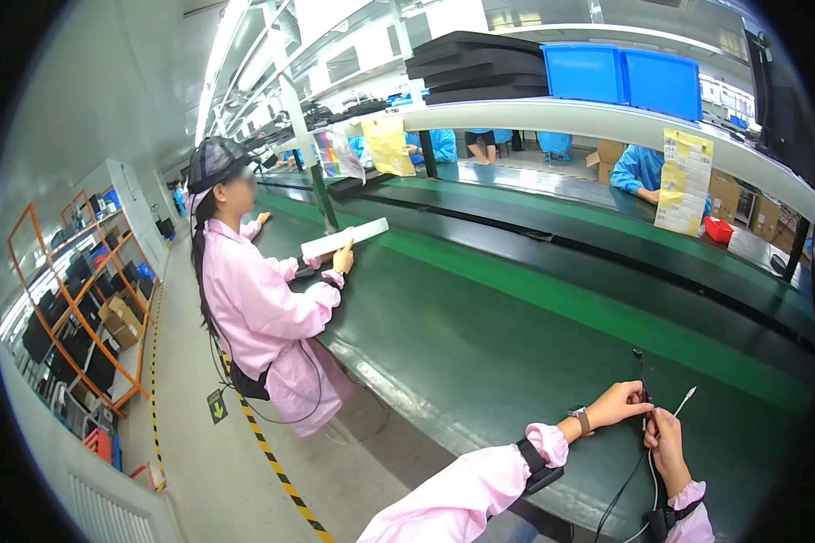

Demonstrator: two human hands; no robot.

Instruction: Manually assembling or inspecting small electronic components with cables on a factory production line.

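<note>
Over the green work surface (480, 389), my two hands meet at the lower right. My left hand (618, 404), with a brown band at its wrist, is closed in a pinch on a thin black cable (642, 369); the cable's dark end sticks up past the fingers. Right beside it, my right hand (667, 441) is closed around a white cable (686, 398), whose plug end points up to the right. Both cables trail down below the hands toward the lower edge. What lies exactly between the fingertips is too small to make out.
To the left, a person in a pink smock (272, 308) holds a long white box (345, 237). Blue bins (584, 72) and black trays (480, 68) sit on the overhead shelf. Across the line, a worker in blue (638, 172) sits near a red bin (718, 230).
</note>
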